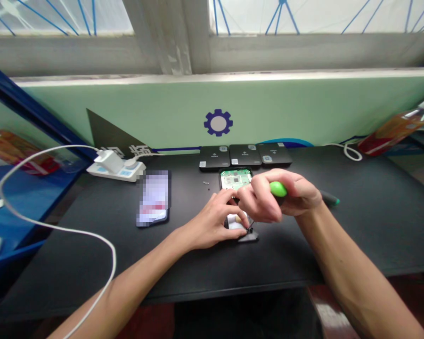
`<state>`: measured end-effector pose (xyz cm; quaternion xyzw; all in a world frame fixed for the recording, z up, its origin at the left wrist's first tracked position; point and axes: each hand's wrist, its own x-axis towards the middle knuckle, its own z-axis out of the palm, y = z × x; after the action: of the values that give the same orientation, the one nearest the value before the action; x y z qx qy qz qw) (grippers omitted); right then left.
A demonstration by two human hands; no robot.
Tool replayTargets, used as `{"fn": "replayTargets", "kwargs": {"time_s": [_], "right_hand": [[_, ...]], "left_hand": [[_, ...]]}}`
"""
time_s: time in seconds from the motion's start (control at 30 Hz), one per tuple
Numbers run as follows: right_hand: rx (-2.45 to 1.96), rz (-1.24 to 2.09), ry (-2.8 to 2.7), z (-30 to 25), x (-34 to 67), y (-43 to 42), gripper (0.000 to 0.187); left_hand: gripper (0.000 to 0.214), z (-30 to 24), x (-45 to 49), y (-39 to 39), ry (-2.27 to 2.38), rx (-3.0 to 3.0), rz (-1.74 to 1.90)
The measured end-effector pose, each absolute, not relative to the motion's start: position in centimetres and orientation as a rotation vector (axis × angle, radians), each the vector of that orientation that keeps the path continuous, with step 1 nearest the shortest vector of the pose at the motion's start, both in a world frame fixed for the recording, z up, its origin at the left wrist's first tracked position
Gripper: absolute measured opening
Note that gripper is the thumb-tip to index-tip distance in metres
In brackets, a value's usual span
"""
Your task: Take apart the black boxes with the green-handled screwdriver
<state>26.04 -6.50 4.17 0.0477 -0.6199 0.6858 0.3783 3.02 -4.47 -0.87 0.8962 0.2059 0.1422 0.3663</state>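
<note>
An opened black device (235, 179) with a green circuit board showing lies on the black table (92, 221) in front of me. My left hand (215, 221) rests on its near half, fingers curled and pressing it down. My right hand (279, 200) is closed around a screwdriver (278, 189) with a green cap, its thin shaft pointing down to the device's near right corner. A small dark piece (249, 237) lies at that corner. Tiny screws (205, 182) sit on the table left of the device.
Three black boxes (245, 155) line the back of the table. A phone (153, 200) lies to the left, a white power strip (116, 169) with a charger and long white cable beyond it. A dark pen-like tool (328, 198) lies right of my hands. Orange spray bottle (392, 129) far right.
</note>
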Motion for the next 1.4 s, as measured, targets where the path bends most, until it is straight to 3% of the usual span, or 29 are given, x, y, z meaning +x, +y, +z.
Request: {"fn": "replayTargets", "kwargs": {"time_s": [0.2,0.37,0.5,0.67,0.93,1.17,1.4], "right_hand": [[0.205,1.989,-1.403,3.6,25.4,-6.3,0.047],[0.237,1.891,-1.458,4.0,25.4,-6.1,0.033],[0.154,1.746,-1.491,4.0,25.6,-6.6,0.040],[0.177,1.823,-1.450,3.3,25.0,-6.7,0.058],[0.171,1.763,-1.490,3.8,25.2,-6.1,0.032],[0.129,1.839,-1.532,3.4,25.8,-6.6,0.059],[0.123,1.809,-1.510,3.7,25.3,-6.6,0.041]], "left_hand": [[0.025,-0.4,3.0,-4.9,0.556,2.304,0.415],[0.018,-0.7,3.0,-5.0,0.559,2.317,0.415],[0.015,-0.9,3.0,-4.9,0.553,2.315,0.385],[0.013,-0.7,3.0,-4.9,0.552,2.309,0.386],[0.013,-0.5,3.0,-5.0,0.556,2.296,0.388],[0.014,-0.9,3.0,-5.0,0.551,2.324,0.406],[0.015,-0.9,3.0,-4.9,0.549,2.316,0.393]]}}
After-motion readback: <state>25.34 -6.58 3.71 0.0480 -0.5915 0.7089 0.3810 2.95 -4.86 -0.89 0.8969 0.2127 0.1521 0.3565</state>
